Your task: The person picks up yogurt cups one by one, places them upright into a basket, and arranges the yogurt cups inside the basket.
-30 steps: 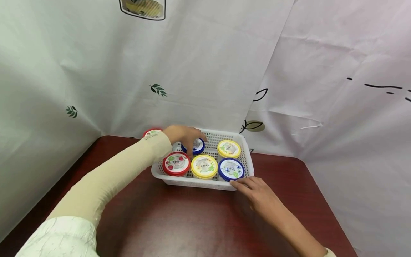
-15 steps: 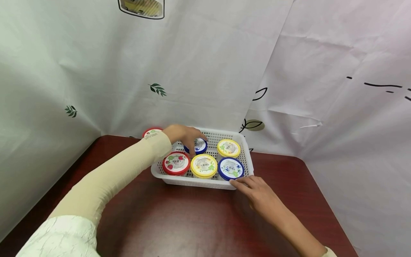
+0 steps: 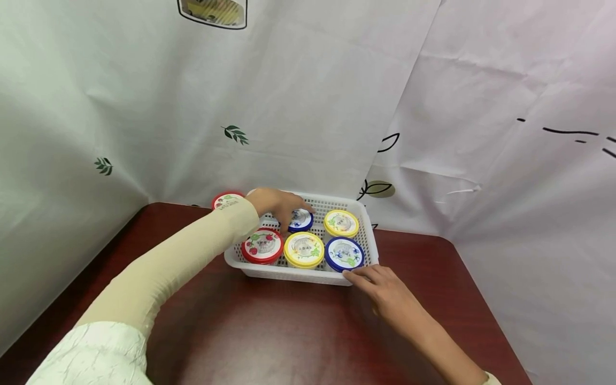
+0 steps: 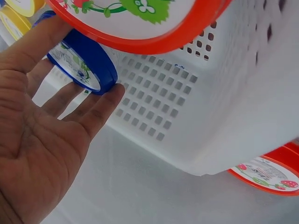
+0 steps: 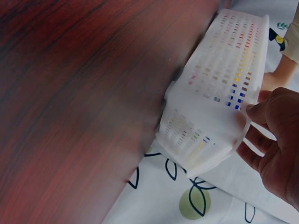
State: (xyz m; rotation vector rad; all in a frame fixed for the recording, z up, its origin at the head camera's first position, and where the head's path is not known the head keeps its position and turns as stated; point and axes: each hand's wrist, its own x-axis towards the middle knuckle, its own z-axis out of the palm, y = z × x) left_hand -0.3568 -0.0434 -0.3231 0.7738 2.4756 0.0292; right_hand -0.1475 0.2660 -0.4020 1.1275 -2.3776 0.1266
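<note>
A white plastic basket [image 3: 298,276] stands on the table with several lidded tubs inside. My left hand [image 3: 280,206] reaches over it and grips a blue-lidded tub [image 3: 301,220] in the back row. In the left wrist view the thumb and fingers [image 4: 105,105] curl about that blue lid [image 4: 79,65], which tilts in this view. My right hand [image 3: 389,293] holds the basket's front right corner. Its thumb [image 5: 256,112] presses the rim from outside, the other fingers beyond the rim. Along the front sit red-lidded [image 3: 262,246], yellow-lidded [image 3: 304,249] and second blue-lidded [image 3: 344,254] tubs.
Another yellow-lidded tub [image 3: 341,223] sits at the basket's back right. Outside the basket, behind my left forearm, is a red-lidded tub [image 3: 226,199]. The dark red table [image 3: 269,331] ends against a white printed curtain [image 3: 308,107] behind.
The blue-lidded tub in my left hand has slid a little to the right inside the basket, the hand moving slightly with it. My right hand stays on the basket's corner.
</note>
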